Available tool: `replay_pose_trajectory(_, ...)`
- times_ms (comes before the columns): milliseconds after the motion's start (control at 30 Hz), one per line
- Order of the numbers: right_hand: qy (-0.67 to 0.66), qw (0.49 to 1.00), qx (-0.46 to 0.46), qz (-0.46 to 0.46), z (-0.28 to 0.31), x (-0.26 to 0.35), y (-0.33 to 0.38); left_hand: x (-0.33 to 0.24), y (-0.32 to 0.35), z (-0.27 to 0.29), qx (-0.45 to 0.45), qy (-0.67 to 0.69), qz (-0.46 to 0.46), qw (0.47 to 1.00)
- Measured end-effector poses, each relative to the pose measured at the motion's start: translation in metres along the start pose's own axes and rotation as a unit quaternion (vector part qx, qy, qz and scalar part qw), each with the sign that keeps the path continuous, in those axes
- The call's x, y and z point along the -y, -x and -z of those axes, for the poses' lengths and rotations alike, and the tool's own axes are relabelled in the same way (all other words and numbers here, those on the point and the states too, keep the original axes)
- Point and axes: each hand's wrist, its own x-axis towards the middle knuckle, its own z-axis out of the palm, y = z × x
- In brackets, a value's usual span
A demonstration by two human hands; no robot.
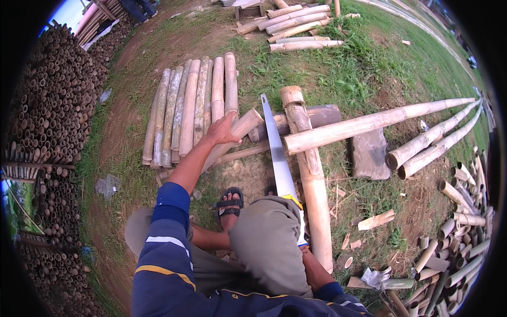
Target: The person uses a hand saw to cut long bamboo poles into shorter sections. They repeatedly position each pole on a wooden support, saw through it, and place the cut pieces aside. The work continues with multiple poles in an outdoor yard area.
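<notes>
My left hand is wrapped round a cut bamboo piece, which lies tilted beside a row of similar lengths on the ground. Low in the view, my right hand grips a handsaw by its yellow, white and blue handle, partly hidden behind my knee. The saw's blade points away from me, next to a thick bamboo support. Across that support rests a long bamboo pole, its cut end just right of the blade.
A dark log and a stone block sit near the support. Two more poles extend to the far right. Bamboo offcuts heap at the lower right. Stacked bamboo fills the left, and more lengths lie at the back.
</notes>
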Motion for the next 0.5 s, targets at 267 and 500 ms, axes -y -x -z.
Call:
replay_pose_trajectory(267,-0.02,1.0,0.012,-0.012,0.008,0.011,0.007,0.086,0.072,0.108,0.239,-0.156,-0.038,0.958)
replay_pose_trajectory(500,-0.045,0.999,0.014,-0.028,0.021,0.016,0.007,0.191,0.197,-0.024,0.139,0.001,0.099,0.985)
